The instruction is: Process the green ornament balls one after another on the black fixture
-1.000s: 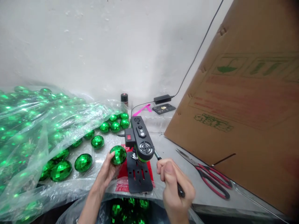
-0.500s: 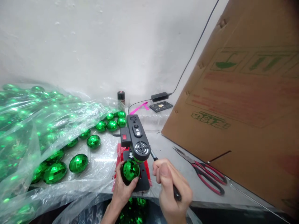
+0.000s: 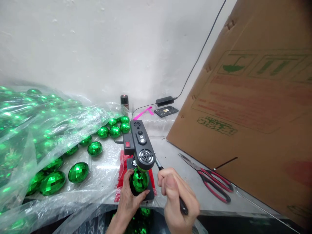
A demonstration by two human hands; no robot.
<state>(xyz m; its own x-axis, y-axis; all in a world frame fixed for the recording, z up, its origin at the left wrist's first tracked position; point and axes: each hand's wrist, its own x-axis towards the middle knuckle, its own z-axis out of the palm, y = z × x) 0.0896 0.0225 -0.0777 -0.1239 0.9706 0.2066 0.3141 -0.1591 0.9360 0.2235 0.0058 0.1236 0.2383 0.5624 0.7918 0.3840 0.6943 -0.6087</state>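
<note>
A shiny green faceted ball (image 3: pixel 140 180) sits beneath the head of a black bench machine (image 3: pixel 143 146), partly hidden by it. Around the ball's left and near sides curve the fingers and thumb of my left hand (image 3: pixel 129 201). My right hand (image 3: pixel 179 198) is wrapped round the black handle of the machine's metal lever (image 3: pixel 159 163), to the right of the ball. Red plastic (image 3: pixel 121 172) lies under the machine's base. Left of the machine are several loose green balls (image 3: pixel 95 148).
Clear plastic sheeting (image 3: pixel 97 113) covers many green balls at the left. Red-and-black scissors (image 3: pixel 207 177) lie at the right, before a large cardboard box (image 3: pixel 243 107). Behind the machine are a phone (image 3: pixel 166 111), a power adapter (image 3: pixel 165 101), pink ribbon (image 3: pixel 143 112) and a dark-capped can (image 3: pixel 124 100).
The view has shifted slightly. Under the machine head, the ball shows a different face, and my left hand has moved a little around it. My right hand keeps its grip on the lever.
</note>
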